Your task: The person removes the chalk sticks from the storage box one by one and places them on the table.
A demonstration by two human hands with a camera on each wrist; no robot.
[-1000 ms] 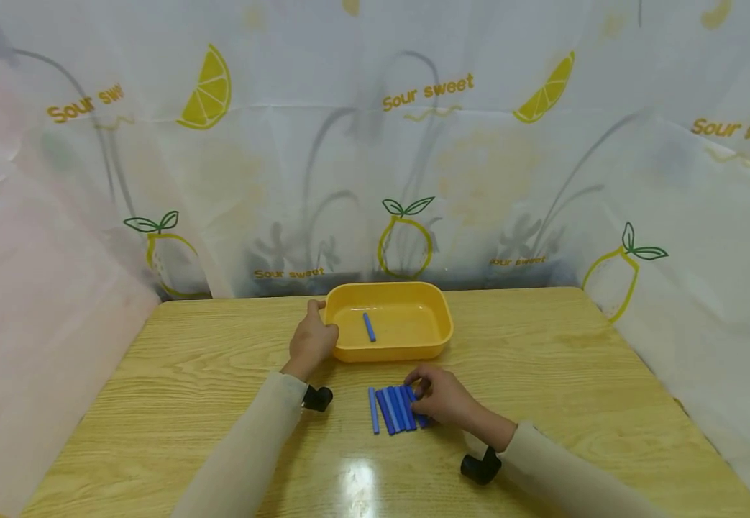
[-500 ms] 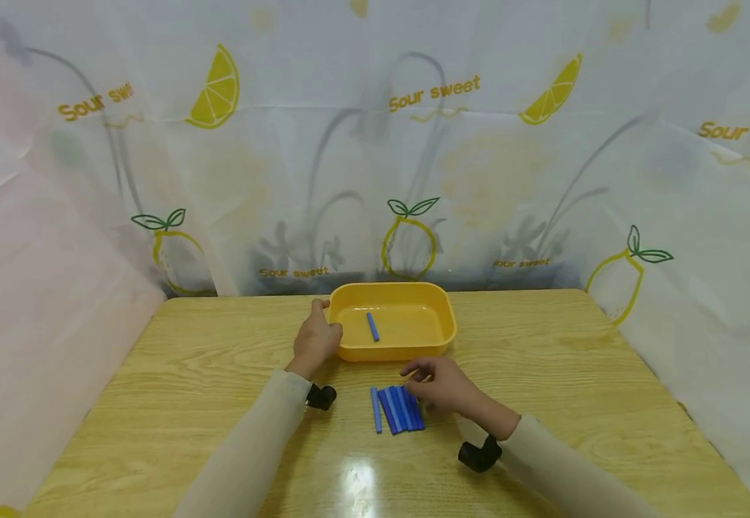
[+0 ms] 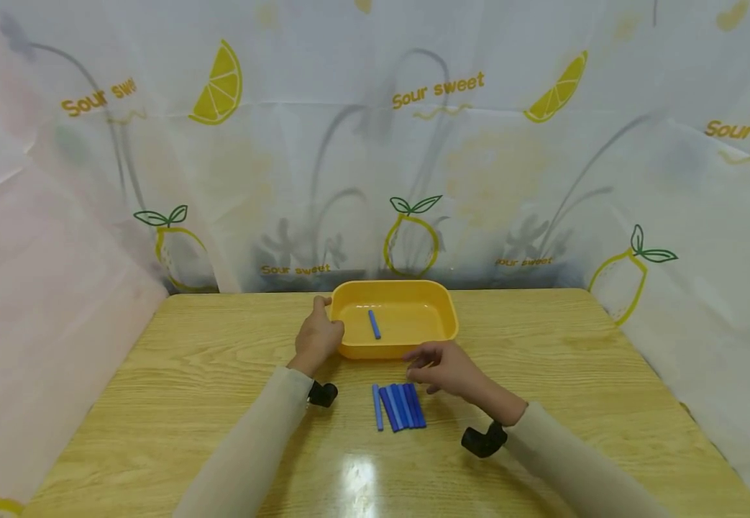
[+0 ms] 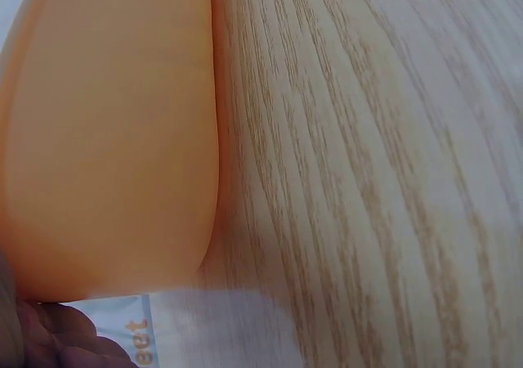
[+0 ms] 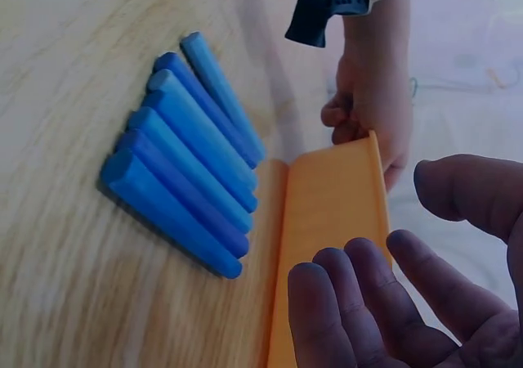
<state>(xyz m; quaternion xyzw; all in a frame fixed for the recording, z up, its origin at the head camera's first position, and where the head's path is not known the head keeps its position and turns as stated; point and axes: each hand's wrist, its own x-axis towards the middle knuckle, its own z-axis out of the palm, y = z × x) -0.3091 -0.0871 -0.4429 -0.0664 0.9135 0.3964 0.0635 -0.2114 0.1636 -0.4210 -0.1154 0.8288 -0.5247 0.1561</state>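
Note:
At the back of the table is a yellow plastic tray (image 3: 375,351), with one blue crayon-like stick (image 3: 375,324) lying inside. My left hand (image 3: 317,336) grips the tray's left end, thumb toward the front and a finger by the back corner. In the left wrist view, its curled fingers (image 4: 69,335) show beside the orange-looking tray wall (image 4: 114,139). My right hand (image 3: 446,370) hovers in front of the tray's right half. Thumb and fingers stand apart with nothing between them in the right wrist view. Below it, several blue sticks (image 5: 188,155) lie side by side on the table.
The wooden table (image 3: 219,345) carries the tray and sticks. Behind and beside it hangs a white lemon-printed cloth (image 3: 497,180). Black wrist mounts (image 3: 483,440) sit on both forearms.
My right hand has lifted off the right end of the stick row and moved up toward the tray, its fingers loosening. My left hand keeps its place on the tray.

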